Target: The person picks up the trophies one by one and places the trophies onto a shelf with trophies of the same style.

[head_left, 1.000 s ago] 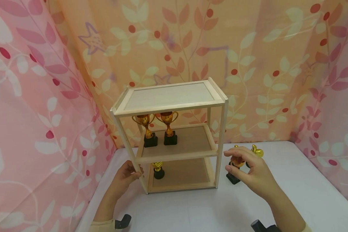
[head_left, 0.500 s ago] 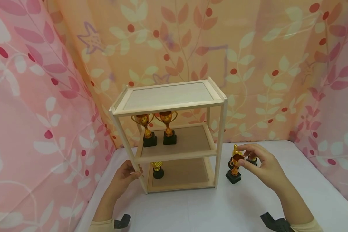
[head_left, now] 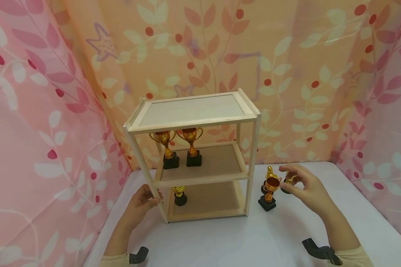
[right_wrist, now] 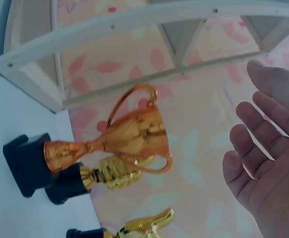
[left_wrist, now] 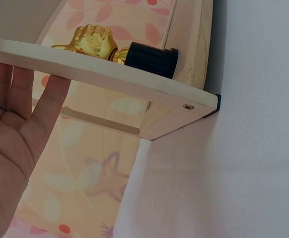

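Note:
My left hand [head_left: 142,202] grips the front left post [left_wrist: 109,74] of a small three-tier wooden shelf [head_left: 194,109], thumb on one side and fingers on the other. Beside the shelf, my right hand [head_left: 305,189] hovers with fingers loosely bent and nothing held. Just left of its fingertips, a gold trophy cup [head_left: 272,183] stands upright on its black square base. Behind that cup is a gold thumbs-up trophy [head_left: 270,172]. A second thumbs-up trophy [right_wrist: 147,225] is partly hidden by the right hand in the head view.
Two gold trophy cups [head_left: 164,139] [head_left: 192,137] stand side by side at the left of the middle tier. On the bottom tier, at the left, sits a gold hand-shaped trophy [head_left: 180,196]. Floral curtains [head_left: 287,111] enclose the white table [head_left: 217,241] behind and at both sides.
My right hand has moved right, from in front of the trophy cup to its right side, uncovering the cup. My left hand keeps its grip on the post.

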`<state>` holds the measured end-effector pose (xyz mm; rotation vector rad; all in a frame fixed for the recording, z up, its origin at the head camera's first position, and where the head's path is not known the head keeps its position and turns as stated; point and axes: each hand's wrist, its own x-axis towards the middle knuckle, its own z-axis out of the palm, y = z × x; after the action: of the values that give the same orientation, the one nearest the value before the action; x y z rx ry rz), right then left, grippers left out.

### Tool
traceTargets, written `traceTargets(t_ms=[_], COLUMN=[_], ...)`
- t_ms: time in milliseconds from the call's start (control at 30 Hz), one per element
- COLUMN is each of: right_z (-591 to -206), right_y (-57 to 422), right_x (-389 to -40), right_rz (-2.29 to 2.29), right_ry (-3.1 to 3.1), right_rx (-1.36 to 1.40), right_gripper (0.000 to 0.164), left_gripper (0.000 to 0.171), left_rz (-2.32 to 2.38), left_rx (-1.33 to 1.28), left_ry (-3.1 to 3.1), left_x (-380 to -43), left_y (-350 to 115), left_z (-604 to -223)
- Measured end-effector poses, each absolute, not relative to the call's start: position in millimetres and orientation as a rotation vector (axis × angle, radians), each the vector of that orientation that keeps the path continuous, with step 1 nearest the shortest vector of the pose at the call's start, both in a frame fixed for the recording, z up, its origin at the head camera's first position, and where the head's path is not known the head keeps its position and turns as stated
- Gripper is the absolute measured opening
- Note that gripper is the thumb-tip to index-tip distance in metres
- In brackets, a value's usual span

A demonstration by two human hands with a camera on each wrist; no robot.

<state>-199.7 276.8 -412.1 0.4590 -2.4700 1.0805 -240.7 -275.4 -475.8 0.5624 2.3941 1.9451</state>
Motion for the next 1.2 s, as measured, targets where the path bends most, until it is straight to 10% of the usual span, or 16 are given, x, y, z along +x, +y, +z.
traceTargets(t_ms=[1200], right_z=[-474.5], right_y=[326.0], right_x=[-230.6], right_rz=[1.368], right_ry=[-2.782], right_rx=[0.353], right_gripper=[0.053], left_gripper=[0.032], left_rz=[1.939], left_rx=[0.632], left_ry=[2.41], left_x=[-239.8], left_y=[-276.0], left_z=[-475.6])
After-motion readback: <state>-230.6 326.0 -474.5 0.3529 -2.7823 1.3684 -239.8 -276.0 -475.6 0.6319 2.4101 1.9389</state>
